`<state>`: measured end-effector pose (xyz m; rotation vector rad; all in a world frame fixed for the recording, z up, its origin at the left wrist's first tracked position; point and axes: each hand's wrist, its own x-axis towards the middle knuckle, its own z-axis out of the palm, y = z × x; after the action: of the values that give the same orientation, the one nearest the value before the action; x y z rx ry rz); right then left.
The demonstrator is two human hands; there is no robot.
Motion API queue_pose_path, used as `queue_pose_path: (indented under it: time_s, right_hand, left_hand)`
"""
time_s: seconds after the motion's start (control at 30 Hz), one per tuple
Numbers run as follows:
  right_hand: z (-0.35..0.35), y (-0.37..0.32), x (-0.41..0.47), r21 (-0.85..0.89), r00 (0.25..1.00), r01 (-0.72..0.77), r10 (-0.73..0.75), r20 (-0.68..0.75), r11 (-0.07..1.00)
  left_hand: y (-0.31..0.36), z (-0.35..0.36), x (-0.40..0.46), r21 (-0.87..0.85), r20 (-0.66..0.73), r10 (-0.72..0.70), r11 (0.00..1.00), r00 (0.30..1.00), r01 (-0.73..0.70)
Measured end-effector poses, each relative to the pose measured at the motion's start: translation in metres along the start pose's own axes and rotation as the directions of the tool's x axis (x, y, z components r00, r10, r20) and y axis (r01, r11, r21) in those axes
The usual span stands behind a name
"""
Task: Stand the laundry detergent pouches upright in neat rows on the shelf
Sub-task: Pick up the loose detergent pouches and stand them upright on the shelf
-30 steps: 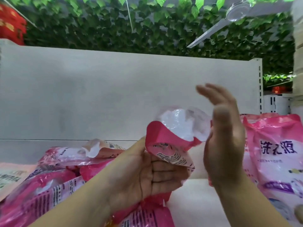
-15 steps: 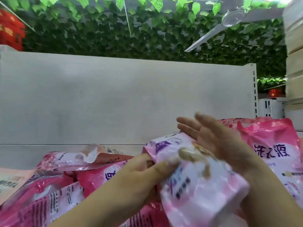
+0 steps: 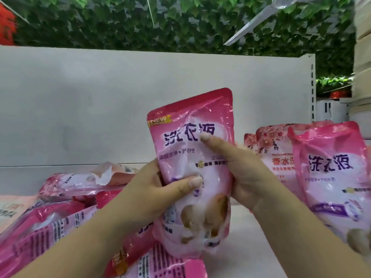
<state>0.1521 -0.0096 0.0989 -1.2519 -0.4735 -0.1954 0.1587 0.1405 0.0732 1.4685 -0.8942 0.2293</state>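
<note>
A pink laundry detergent pouch (image 3: pixel 192 125) is held upright in mid-air over the white shelf (image 3: pixel 257 243), its printed front facing me. My left hand (image 3: pixel 160 193) grips its left side with the thumb across the front. My right hand (image 3: pixel 245 173) holds its right side, thumb stretched over the front print. Three pouches stand upright at the right: a big pink one (image 3: pixel 333 171) in front, two flowered ones (image 3: pixel 275 149) behind it. A heap of pouches (image 3: pixel 60 221) lies flat at the left.
The shelf's white back panel (image 3: pixel 120 101) rises behind everything, with a slotted upright (image 3: pixel 312 87) at its right end. Green leaf wall and a fan blade (image 3: pixel 253 25) are overhead. Beige boxes (image 3: pixel 363 57) stack at the far right.
The pouch has been turned from bottom-up, through a tilted blur, to upright with its front facing me. My right hand went from hovering open beside it to holding its right side.
</note>
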Motion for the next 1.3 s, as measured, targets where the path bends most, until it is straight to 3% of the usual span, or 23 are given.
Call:
queue_pose_path:
  time_s: [0.1,0.17,0.3,0.43,0.53,0.63,0.7,0.77,0.9,1.0,1.1,1.2,1.3]
  right_hand:
    - [0.004,0.002,0.001,0.051,0.977,0.09,-0.079,-0.197,0.995]
    - [0.002,0.0,0.0,0.069,0.957,0.165,-0.143,-0.253,0.984]
    - [-0.005,-0.007,-0.001,0.062,0.978,0.17,-0.161,-0.13,0.983]
    - [-0.013,-0.002,0.007,0.045,0.984,0.099,-0.091,-0.155,0.994]
    - [-0.015,0.002,0.007,-0.009,1.0,-0.004,0.004,-0.02,1.0]
    - [-0.016,0.005,0.005,-0.071,0.991,-0.1,0.106,0.084,0.992]
    - [-0.016,0.006,0.005,-0.083,0.998,-0.036,0.04,0.05,0.996]
    - [-0.015,0.005,0.006,-0.154,0.996,0.087,-0.087,0.003,0.984]
    - [-0.008,0.007,0.008,-0.426,0.927,0.311,-0.371,-0.063,0.849]
    - [-0.002,0.012,0.007,-0.488,0.864,0.4,-0.497,-0.083,0.776]
    - [-0.005,0.014,0.006,-0.564,0.798,0.46,-0.598,-0.076,0.686]
    - [-0.014,0.017,0.01,-0.697,0.732,0.44,-0.676,-0.086,0.566]
    - [-0.02,0.02,0.01,-0.681,0.722,0.41,-0.673,-0.164,0.606]
  left_hand:
    - [-0.006,0.002,0.006,-0.072,-0.006,-0.03,0.997,1.0,0.03]
    - [-0.008,0.003,0.009,-0.153,-0.005,-0.021,0.988,1.0,0.02]
    - [-0.01,0.001,0.01,-0.384,0.022,-0.008,0.923,1.0,0.016]
    - [-0.01,-0.001,0.014,-0.327,-0.124,-0.014,0.945,0.992,-0.027]
    - [-0.012,0.001,0.016,-0.296,-0.262,-0.015,0.953,0.965,-0.066]
    - [-0.009,-0.005,0.016,-0.369,-0.227,-0.003,0.926,0.974,-0.083]
    - [-0.005,-0.009,0.016,-0.421,-0.213,-0.024,0.904,0.977,-0.069]
    - [-0.001,-0.009,0.018,-0.424,-0.294,-0.054,0.902,0.954,-0.079]
    - [0.007,-0.003,0.021,-0.303,-0.455,0.006,0.939,0.89,-0.161]
    - [0.005,-0.004,0.018,-0.162,-0.536,0.116,0.958,0.836,-0.237]
    - [0.005,-0.006,0.015,0.097,-0.525,0.304,0.949,0.795,-0.299]
    - [0.002,-0.005,0.015,0.091,-0.479,0.246,0.969,0.843,-0.231]
    - [-0.006,-0.002,0.017,0.05,-0.419,0.087,0.996,0.904,-0.073]
